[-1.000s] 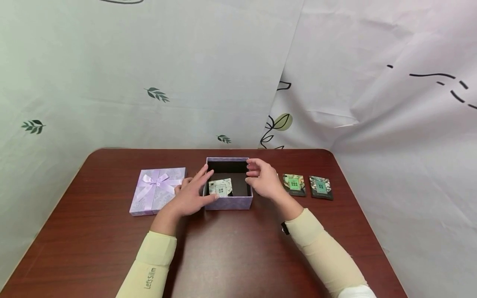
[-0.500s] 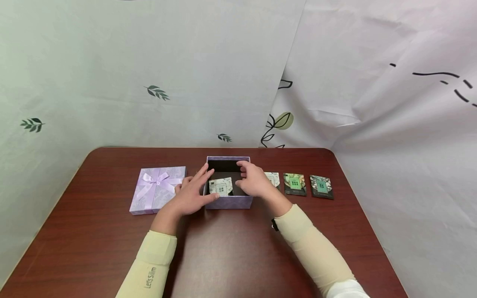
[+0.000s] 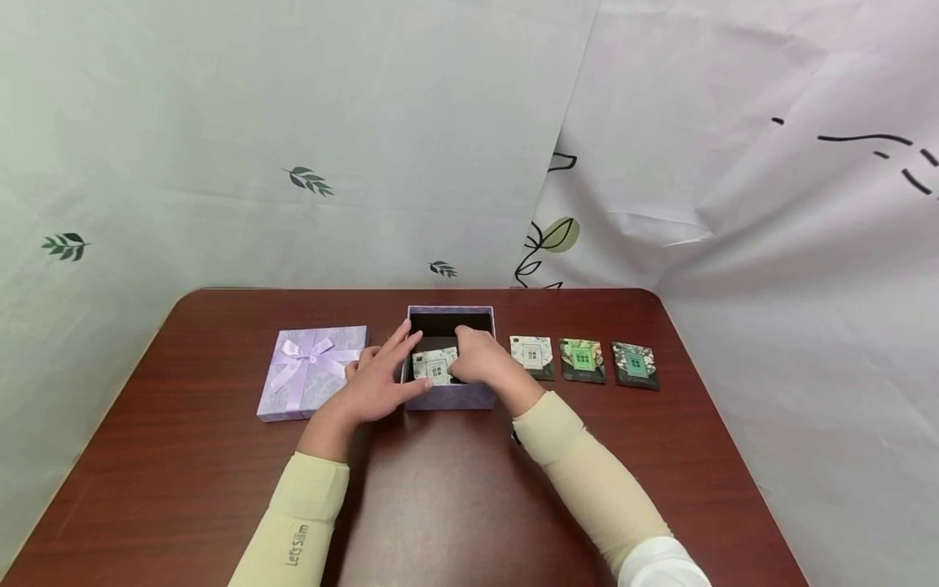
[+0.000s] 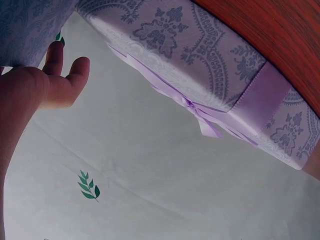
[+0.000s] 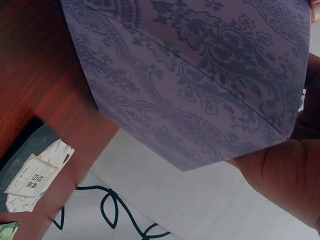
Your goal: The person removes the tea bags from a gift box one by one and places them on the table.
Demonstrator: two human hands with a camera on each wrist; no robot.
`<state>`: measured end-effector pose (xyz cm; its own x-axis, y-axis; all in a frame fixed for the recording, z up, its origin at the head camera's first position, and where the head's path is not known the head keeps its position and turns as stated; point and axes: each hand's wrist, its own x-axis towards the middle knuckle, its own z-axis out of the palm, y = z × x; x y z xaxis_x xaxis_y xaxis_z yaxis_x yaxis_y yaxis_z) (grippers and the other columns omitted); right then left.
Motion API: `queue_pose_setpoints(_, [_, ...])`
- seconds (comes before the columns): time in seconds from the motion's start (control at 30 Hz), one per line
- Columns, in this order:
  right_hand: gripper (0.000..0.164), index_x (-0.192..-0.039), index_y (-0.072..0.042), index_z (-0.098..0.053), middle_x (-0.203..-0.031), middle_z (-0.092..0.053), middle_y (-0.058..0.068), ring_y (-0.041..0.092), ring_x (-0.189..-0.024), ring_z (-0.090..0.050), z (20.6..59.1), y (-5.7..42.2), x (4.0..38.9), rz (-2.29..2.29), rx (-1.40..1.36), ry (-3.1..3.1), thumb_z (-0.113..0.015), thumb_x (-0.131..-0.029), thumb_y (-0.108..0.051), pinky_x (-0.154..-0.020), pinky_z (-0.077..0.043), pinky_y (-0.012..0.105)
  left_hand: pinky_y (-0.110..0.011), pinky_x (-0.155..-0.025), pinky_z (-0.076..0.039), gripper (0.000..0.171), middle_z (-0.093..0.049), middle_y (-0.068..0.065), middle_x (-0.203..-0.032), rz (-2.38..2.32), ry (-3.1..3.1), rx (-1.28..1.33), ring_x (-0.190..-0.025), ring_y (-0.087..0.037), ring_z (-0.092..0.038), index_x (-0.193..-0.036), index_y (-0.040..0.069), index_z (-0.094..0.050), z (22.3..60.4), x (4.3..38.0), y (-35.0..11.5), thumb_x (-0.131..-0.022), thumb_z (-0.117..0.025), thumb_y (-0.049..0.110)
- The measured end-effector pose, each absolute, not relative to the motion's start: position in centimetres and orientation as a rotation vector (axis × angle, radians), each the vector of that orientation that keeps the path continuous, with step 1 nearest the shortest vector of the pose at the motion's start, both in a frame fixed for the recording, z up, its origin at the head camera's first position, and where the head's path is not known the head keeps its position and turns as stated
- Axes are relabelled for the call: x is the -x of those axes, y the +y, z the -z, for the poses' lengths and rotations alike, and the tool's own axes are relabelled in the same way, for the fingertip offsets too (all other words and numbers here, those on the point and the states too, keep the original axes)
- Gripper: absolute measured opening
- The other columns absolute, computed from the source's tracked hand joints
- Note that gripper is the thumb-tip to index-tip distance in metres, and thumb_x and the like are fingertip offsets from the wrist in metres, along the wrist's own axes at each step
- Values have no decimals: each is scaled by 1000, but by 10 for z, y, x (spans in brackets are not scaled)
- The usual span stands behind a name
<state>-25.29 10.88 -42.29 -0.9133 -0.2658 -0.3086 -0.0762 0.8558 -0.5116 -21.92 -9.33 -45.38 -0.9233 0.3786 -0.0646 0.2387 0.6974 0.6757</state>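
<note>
Sachet (image 3: pixel 434 367) toward the near-left corner of the lilac box (image 3: pixel 449 398).
Left hand (image 3: pixel 377 379) spread over that corner, gripping nothing; right hand (image 3: pixel 480 356) inside beside the sachet, its hold hidden. Positioning seems in hand; next likely calls for a light touch. Behind runs the far edge of the desk (image 3: pixel 601 314).

"What's under the fingers (image 3: pixel 404 349)?"
"A reddish-brown wood-grain tabletop (image 3: pixel 411 505), its far corners rounded."
"And beyond the fingers?"
"A pale hanging backdrop (image 3: pixel 440 114) printed with dark green leaf sprigs (image 3: pixel 310 181), straight ahead and leftward."
"To their right?"
"Another pale sheet (image 3: pixel 734 326), creased, with black dashes (image 3: pixel 866 138) and a line-drawn vine (image 3: pixel 540 240)."
"The light?"
"Soft, leaving a whitish sheen on the tabletop nearer than the fingers."
</note>
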Motion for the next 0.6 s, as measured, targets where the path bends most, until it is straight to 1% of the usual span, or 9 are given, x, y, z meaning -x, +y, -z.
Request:
queue_pose_setpoints(0.07, [67,-148,3,-42,-144,-51,17,27,-113,-58,423,107,255,679,269,2657,-72,-91,-13,-84,-49,40,-71,-95,-11,81,-6,6,-167,-1038,2706,-499,-136,-48,-22,-159,21,-30,453,219,-93,-92,-68,45])
queue_pose_setpoints(0.13, [62,-142,5,-48,-136,-57,17,27,-110,-59,424,105,257,636,294,2657,-73,-90,-16,-84,-49,40,-71,-95,-11,81,-6,6,-167,-1032,2708,-498,-136,-48,-22,-159,21,-30,453,219,-93,-92,-68,46])
queue_pose_setpoints(0.23, [46,-125,5,-60,-114,-65,13,25,-94,-62,426,103,259,573,328,2652,-75,-88,-17,-78,-49,38,-71,-96,-11,82,-6,6,-167,-1030,2706,-501,-136,-48,-22,-159,20,-30,453,219,-94,-92,-68,46])
queue_pose_setpoints(0.3, [33,-112,3,-63,-99,-66,9,23,-81,-59,428,101,260,553,333,2643,-75,-87,-17,-73,-48,37,-71,-96,-11,82,-6,6,-167,-1030,2708,-504,-136,-48,-22,-159,20,-30,454,219,-94,-92,-68,47])
queue_pose_setpoints(0.33, [29,-107,2,-64,-95,-65,8,22,-77,-57,429,100,260,547,332,2638,-76,-87,-17,-71,-47,36,-71,-96,-11,82,-6,5,-167,-1030,2709,-504,-136,-48,-23,-159,20,-30,454,219,-94,-92,-68,47])
queue_pose_setpoints(0.37, [28,-106,1,-65,-93,-65,8,22,-75,-56,430,100,260,548,329,2632,-76,-87,-16,-70,-46,36,-71,-96,-11,81,-7,5,-167,-1034,2709,-506,-136,-48,-23,-159,20,-31,454,219,-93,-92,-68,46])
queue_pose_setpoints(0.43, [31,-110,2,-65,-99,-66,9,21,-75,-55,432,99,260,549,324,2622,-76,-87,-16,-70,-46,36,-71,-96,-11,81,-7,5,-167,-1037,2711,-508,-136,-48,-23,-159,19,-31,454,219,-93,-92,-69,45])
queue_pose_setpoints(0.53, [44,-123,4,-63,-115,-66,12,21,-82,-58,436,98,261,554,316,2614,-76,-88,-17,-75,-48,36,-70,-96,-11,81,-7,5,-167,-1038,2712,-511,-136,-49,-23,-159,19,-31,454,219,-93,-92,-68,45])
queue_pose_setpoints(0.6, [49,-128,4,-61,-120,-65,13,22,-87,-59,438,97,261,558,309,2607,-76,-88,-18,-77,-48,37,-70,-96,-11,81,-7,6,-167,-1034,2713,-512,-136,-49,-23,-159,20,-31,454,219,-93,-92,-68,46])
